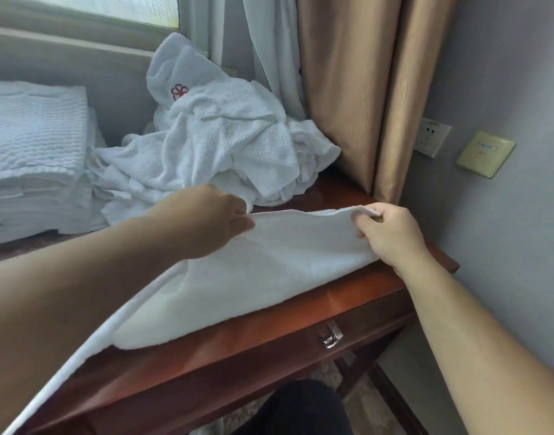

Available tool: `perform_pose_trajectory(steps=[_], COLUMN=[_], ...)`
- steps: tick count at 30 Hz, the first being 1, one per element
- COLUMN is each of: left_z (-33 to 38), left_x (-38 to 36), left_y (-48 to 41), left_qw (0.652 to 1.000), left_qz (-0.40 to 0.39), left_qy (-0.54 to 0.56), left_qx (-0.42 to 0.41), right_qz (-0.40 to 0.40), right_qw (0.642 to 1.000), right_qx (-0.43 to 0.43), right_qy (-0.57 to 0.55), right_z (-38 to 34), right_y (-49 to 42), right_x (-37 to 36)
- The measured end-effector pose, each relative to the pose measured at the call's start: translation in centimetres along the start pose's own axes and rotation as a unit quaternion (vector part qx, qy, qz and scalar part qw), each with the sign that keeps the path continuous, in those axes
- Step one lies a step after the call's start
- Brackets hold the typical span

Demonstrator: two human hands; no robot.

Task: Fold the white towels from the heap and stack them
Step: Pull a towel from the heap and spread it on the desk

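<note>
White towel [269, 277] of thick, soft terry lies across the front of the glossy reddish wooden desk [206, 356]. Its far edge is held up off the desk top. Its near left end, hemmed with a smooth band, hangs past the desk's front edge and is cut off at the bottom left of our view.

At the back of the desk the heap [225, 142] of crumpled white towels rises in loose, nubby folds; we cannot tell how many lie in it. Toward the desk's back left the stack [33, 146] of folded towels sits flat and square-edged, ribbed on top, cut off by the left side of the view.

Our left hand [206, 224] pinches the raised edge above the middle of the desk, fingers bunched together with their tips mostly hidden behind the knuckles. Our right hand [391, 237] pinches the towel's far right corner above the desk's right end, thumb against curled fingers.

A red flower-like emblem [179, 92] marks the top of the heap. A small metal handle [332, 335] on the desk's drawer front is blurred.
</note>
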State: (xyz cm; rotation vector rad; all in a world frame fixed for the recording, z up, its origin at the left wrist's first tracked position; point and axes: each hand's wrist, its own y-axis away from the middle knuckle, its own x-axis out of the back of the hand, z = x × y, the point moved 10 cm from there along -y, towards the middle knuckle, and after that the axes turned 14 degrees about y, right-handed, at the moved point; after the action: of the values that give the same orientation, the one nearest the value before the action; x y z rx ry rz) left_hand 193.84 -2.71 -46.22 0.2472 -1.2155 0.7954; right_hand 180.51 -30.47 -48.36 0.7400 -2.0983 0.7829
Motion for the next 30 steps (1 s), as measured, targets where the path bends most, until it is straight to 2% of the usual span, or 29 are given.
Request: perform_pose_trajectory(steps=[2, 5, 13, 16, 19, 23, 27, 30], left_z=[-0.5, -1.3, -3.9, -4.7, -6.3, -9.2, -12.6, -16.0], left_x=[-0.5, -1.8, -4.6, -4.1, -2.1, 1.2, 5.7, 8.9], left_y=[-1.0, -2.0, -2.6, -1.8, 0.1, 4.1, 11.2, 19.1], left_qw=[0.999, 0.995, 0.998, 1.0, 0.997, 0.983, 0.974, 0.954], left_qz=[-0.012, -0.029, -0.029, -0.011, 0.006, 0.034, 0.096, 0.172], left_qy=[-0.046, -0.087, -0.047, -0.016, 0.067, 0.143, 0.142, 0.13], left_qx=[-0.015, -0.033, -0.02, -0.007, 0.044, 0.108, 0.151, 0.21], right_qz=[0.035, 0.01, -0.002, 0.059, 0.112, 0.075, 0.022, -0.004], right_qw=[0.995, 0.987, 0.982, 0.975, 0.972, 0.969, 0.925, 0.895], right_qx=[0.038, 0.069, 0.01, -0.004, 0.068, 0.214, 0.379, 0.441], right_qy=[0.081, 0.146, 0.191, 0.215, 0.196, 0.096, -0.003, -0.064], right_z=[-0.8, -1.2, -0.1, -1.0, -5.0, -13.0, -22.0, -26.4], right_y=[-1.4, -3.5, -5.6, -4.6, -2.3, 3.2, 11.4, 15.9], right_x=[0.1, -1.8, -5.3, -4.6, -4.6, -8.0, -11.2, -12.0])
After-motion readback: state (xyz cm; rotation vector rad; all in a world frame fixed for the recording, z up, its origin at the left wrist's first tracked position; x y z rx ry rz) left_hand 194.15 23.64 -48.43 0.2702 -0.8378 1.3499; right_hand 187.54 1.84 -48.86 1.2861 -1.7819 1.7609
